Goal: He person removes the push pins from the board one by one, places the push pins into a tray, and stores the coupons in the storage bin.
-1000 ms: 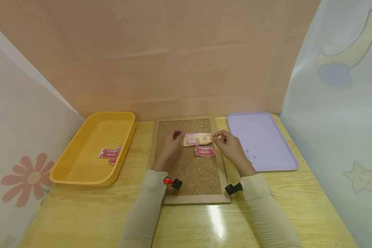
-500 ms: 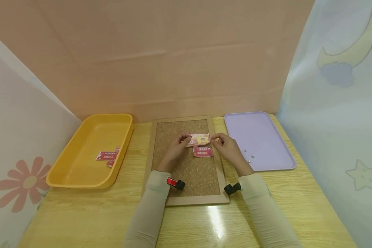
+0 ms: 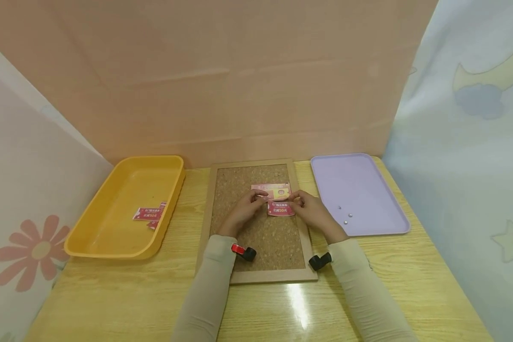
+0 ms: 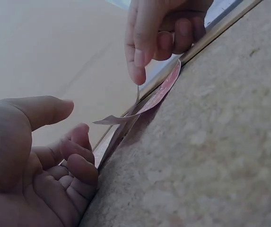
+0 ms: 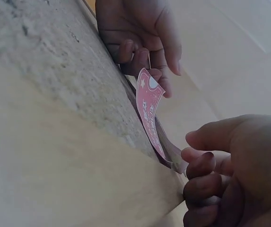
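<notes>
Two paper coupons are on a framed corkboard (image 3: 256,247), near its right side. The upper coupon (image 3: 281,192) is yellow and pink; the lower coupon (image 3: 280,209) is pink and curls up off the cork in both wrist views. My left hand (image 3: 242,212) is at their left ends, thumb apart from its loosely bent fingers (image 4: 81,163). My right hand (image 3: 314,211) pinches a thin coupon edge at their right ends between thumb and forefinger (image 4: 137,71); which coupon's edge cannot be told. A small shiny pin shows at the upper coupon's top right corner.
A yellow bin (image 3: 85,244) at left holds several pink coupons (image 3: 148,213). On the right lies a lilac tray (image 3: 356,185) with a few small metal pins (image 3: 346,222) near its lower left edge. Fabric walls stand behind and at both sides of the wooden table (image 3: 132,294).
My left hand has moved right and slightly down, across the upper coupon's left end. My right hand has come down slightly, from beside the upper coupon to where both coupons meet.
</notes>
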`<state>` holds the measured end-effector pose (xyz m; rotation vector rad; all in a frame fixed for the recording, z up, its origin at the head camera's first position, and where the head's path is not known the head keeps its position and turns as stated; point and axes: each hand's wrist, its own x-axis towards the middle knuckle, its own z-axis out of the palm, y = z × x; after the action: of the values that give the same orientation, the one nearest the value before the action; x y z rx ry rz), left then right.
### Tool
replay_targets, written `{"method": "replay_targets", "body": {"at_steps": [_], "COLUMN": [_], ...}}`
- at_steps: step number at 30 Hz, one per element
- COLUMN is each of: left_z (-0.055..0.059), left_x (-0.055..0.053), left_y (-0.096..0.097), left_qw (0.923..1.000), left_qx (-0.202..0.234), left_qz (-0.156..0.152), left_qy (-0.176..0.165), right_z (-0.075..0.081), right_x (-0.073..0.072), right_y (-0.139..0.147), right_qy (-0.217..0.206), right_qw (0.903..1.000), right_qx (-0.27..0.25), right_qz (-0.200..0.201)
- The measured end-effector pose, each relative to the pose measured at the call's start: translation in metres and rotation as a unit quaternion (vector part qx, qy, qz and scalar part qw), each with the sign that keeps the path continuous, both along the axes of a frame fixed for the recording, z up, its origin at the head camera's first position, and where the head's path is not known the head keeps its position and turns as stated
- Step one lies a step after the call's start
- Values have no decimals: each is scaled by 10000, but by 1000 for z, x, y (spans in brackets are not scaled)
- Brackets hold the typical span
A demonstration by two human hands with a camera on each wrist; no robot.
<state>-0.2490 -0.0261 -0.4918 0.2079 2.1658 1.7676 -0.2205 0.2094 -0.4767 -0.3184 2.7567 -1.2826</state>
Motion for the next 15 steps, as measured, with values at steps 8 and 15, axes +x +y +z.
{"method": "replay_targets", "body": {"at_steps": [8,15], "left_z": [-8,-8], "left_x": [-3,0], "left_y": [0,5], "left_qw": [9963,9927], "left_qx": [-755,-1008], "left_qz": [-199,-99], "left_qy": [357,649], "right_z": [-7,-10], "right_x": [-3,-5], "right_y": [2,4], "right_qy": [-95,14], "right_qw": [9998,9996], "right_qx": [178,292], "right_qz": [-36,-46]}}
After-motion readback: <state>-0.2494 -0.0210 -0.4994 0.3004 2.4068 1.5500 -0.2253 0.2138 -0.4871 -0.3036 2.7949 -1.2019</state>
